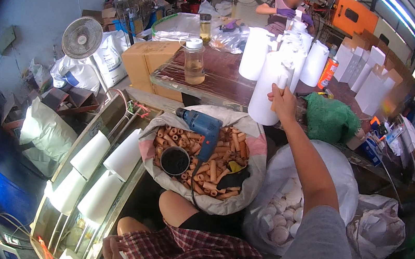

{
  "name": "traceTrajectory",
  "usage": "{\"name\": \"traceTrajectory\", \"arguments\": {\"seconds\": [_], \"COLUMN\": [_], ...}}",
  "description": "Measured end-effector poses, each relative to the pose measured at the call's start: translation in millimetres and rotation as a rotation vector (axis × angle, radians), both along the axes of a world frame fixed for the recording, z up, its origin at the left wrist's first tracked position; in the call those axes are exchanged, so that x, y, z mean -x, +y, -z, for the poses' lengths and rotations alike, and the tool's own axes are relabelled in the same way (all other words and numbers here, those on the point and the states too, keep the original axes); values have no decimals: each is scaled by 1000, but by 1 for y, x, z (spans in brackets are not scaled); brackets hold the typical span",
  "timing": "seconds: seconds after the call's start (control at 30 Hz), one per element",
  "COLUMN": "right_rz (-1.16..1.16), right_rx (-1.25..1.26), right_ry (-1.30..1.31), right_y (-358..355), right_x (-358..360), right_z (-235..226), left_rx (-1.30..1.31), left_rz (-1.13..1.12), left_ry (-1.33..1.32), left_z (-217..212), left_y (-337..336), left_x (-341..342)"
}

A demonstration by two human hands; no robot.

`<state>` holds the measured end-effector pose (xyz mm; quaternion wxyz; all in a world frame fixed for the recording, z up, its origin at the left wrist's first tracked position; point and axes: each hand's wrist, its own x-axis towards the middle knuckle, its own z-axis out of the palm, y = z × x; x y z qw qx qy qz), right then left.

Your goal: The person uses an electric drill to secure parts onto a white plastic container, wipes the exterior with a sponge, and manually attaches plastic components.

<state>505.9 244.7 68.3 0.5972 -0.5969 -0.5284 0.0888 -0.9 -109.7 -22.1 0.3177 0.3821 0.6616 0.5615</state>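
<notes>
My right hand (284, 104) reaches out to the table, its fingers wrapped round the handle of a tall white jug (265, 98). That jug stands upright at the table's near edge, in front of several similar white jugs (254, 54). Low at the left, beside my lap, my left hand (115, 256) hangs with its fingers loosely apart and nothing visible in it. Near it, white tapered containers (100, 198) lie along metal rods on a slanted wooden rack (75, 156).
Before my knees, a sack (255, 188) holds wooden handle pieces (212, 174), a blue power drill (205, 126) and a cup of dark material (175, 161). Right of it, a bag holds pale discs (282, 220). Green netting (330, 117), a spray can (327, 73) and a bottle (194, 65) occupy the table (224, 82). A co-worker (286, 11) sits beyond.
</notes>
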Motion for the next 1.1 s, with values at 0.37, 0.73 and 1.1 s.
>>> {"name": "traceTrajectory", "arguments": {"seconds": [0.37,0.73,1.1], "right_rz": [51,111,-553], "right_rx": [18,358,290], "right_ry": [49,-304,-387], "right_y": [91,88,90], "right_x": [-35,-47,-84], "right_z": [19,81,-15], "left_rx": [164,419,639], "left_rz": [-4,-431,-1163], "left_ry": [159,171,208], "left_z": [15,88,124], "left_y": [-13,-128,-284], "left_x": [26,142,174]}}
